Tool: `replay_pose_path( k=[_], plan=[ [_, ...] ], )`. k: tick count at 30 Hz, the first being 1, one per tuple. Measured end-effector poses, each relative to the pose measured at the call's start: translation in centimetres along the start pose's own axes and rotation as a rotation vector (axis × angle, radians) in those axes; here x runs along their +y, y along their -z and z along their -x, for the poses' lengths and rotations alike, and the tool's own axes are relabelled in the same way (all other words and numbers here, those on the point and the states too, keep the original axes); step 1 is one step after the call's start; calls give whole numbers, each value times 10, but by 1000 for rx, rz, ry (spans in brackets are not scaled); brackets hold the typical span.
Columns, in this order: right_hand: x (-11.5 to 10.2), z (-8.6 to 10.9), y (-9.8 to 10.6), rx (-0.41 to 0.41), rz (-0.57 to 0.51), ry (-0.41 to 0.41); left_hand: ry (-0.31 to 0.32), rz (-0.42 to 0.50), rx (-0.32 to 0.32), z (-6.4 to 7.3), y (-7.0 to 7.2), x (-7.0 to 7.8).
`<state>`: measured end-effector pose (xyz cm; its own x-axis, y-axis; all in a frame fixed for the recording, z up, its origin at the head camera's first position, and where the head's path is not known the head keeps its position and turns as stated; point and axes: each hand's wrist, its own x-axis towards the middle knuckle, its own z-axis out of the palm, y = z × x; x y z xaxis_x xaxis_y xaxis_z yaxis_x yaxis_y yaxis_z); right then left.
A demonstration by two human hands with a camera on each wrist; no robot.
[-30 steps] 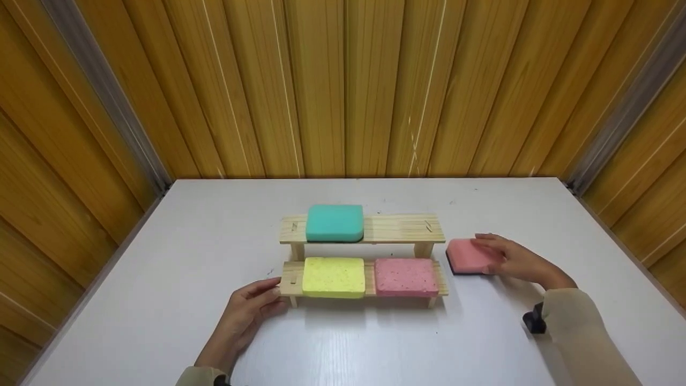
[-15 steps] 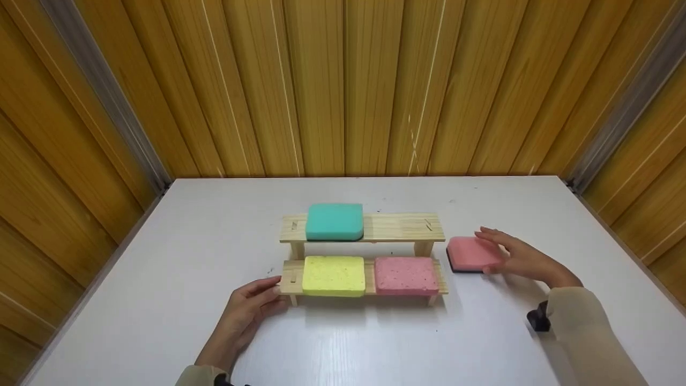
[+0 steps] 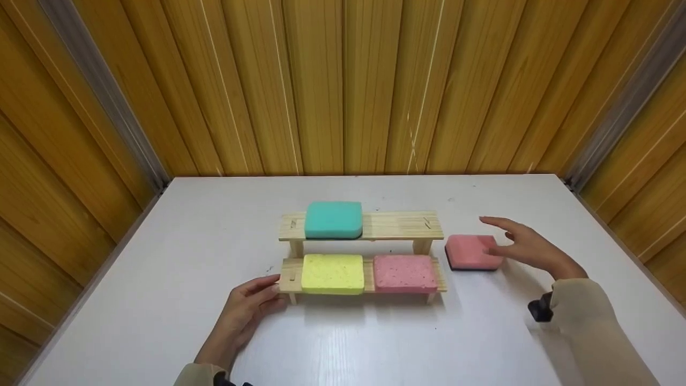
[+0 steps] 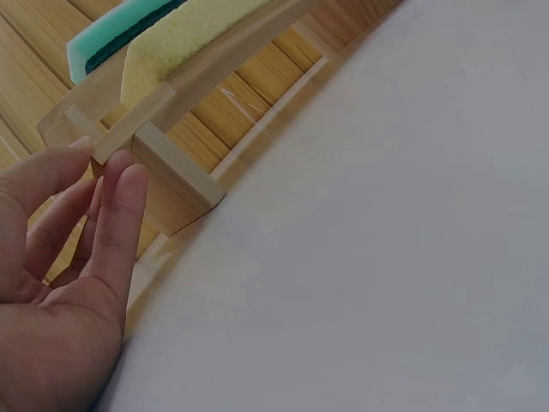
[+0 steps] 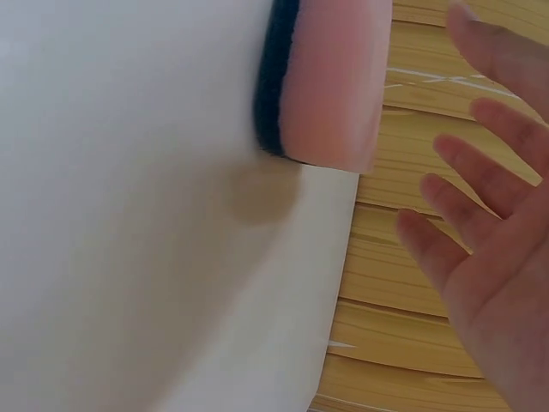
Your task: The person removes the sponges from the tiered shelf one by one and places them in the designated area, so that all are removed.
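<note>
A two-tier wooden stand sits mid-table. Its upper step bears a teal sponge at the left; on the lower step lie a yellow sponge and a speckled pink sponge. My left hand pinches the lower step's left end between thumb and fingertips, as the left wrist view shows at the board's corner. Right of the stand, a pink sponge with a dark scouring layer underneath lies on the table. Over its right side hangs my right hand, fingers spread and holding nothing.
The white table reaches back to a yellow-brown wood-look panel wall, with similar panels at both sides. A black wrist device shows below the right sleeve.
My right hand has let go of the pink scouring sponge, lifted and moved right, its fingers spreading. That sponge stays on the table. The left hand keeps its place at the stand.
</note>
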<state>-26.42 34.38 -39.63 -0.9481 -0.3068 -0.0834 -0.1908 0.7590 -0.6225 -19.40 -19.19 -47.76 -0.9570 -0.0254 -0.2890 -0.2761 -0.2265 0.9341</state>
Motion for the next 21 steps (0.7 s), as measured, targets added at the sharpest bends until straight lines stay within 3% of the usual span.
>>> replay_pose_path(
  k=[7,14,21],
  plan=[
    [-16,-2,7,63,-28,81,-14,-3,-5,1,0,0],
    [-41,-5,14,77,-8,83,-18,1,-3,1,0,0],
    [-60,-9,14,100,-5,138,-5,8,-14,1,0,1]
  ],
)
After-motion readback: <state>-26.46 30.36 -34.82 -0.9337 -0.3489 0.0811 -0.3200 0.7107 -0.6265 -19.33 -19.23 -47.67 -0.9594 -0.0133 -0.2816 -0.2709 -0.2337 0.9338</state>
